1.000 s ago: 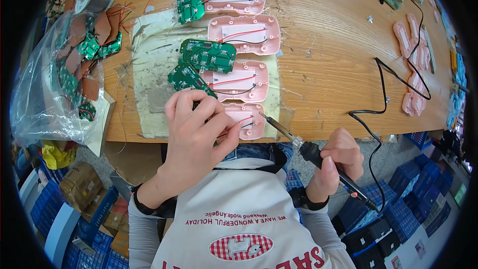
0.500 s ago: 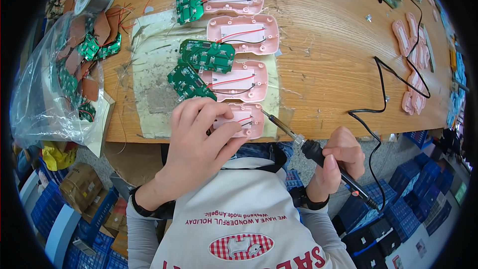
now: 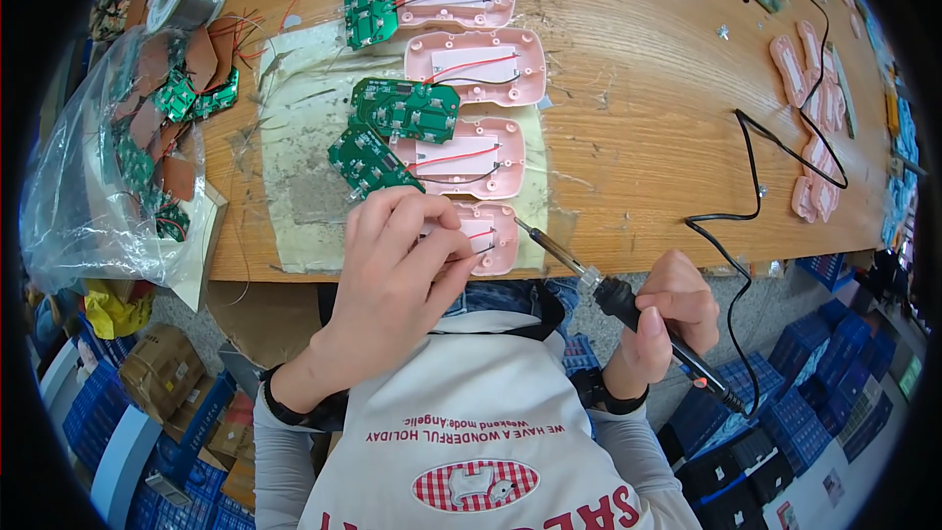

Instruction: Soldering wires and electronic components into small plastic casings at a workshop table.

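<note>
My left hand [image 3: 397, 265] is over the nearest pink plastic shell [image 3: 506, 253] at the table's front edge. Its thumb and forefinger are pinched together at the end of a thin black wire [image 3: 487, 249], and a short red wire [image 3: 481, 235] shows beside it. My fingers hide the left part of this shell. A soldering iron [image 3: 616, 298] is gripped in my right hand [image 3: 675, 306], its tip close to the shell's right edge. Beyond lie several more pink shells [image 3: 530, 59] with white inserts, wired to green circuit boards [image 3: 407, 110].
A clear bag [image 3: 69, 206] of boards and brown pieces lies left, by a solder spool [image 3: 184, 2]. The iron's black cord [image 3: 721, 236] loops across the right of the wooden table [image 3: 628, 137]. Narrow pink parts [image 3: 814, 118] lie at the far right.
My left thumb and forefinger have closed together at the black wire, and its end has shifted slightly. My right hand and the soldering iron have hardly moved.
</note>
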Motion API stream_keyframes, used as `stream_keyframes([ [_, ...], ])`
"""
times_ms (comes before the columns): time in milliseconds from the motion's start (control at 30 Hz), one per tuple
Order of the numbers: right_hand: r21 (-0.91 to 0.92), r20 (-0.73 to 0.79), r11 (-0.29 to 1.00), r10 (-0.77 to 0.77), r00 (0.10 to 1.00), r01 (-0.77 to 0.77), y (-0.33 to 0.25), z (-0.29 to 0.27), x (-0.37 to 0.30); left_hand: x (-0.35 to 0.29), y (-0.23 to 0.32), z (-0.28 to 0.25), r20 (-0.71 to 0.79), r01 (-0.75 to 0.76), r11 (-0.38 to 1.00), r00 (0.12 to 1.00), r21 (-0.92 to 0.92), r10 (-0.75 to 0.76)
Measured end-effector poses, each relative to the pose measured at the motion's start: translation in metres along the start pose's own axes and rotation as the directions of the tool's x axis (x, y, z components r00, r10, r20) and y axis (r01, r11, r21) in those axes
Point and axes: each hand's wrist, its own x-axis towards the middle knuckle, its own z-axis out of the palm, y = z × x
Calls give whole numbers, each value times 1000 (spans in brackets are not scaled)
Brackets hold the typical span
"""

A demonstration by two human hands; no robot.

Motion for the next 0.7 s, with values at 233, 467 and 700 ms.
stream_keyframes([
  [233,33,9,999,27,1000,-27,-4,1,-2,-1,-3,0,-6,0,1000,1000,-8,0],
  [467,70,57,996,55,997,-59,-5,3,-8,0,-5,0,-4,-15,999,1000,-36,15],
  [700,66,56,996,54,997,-58,-5,3,-8,1,-6,-1,2,-30,998,1000,-58,30],
])
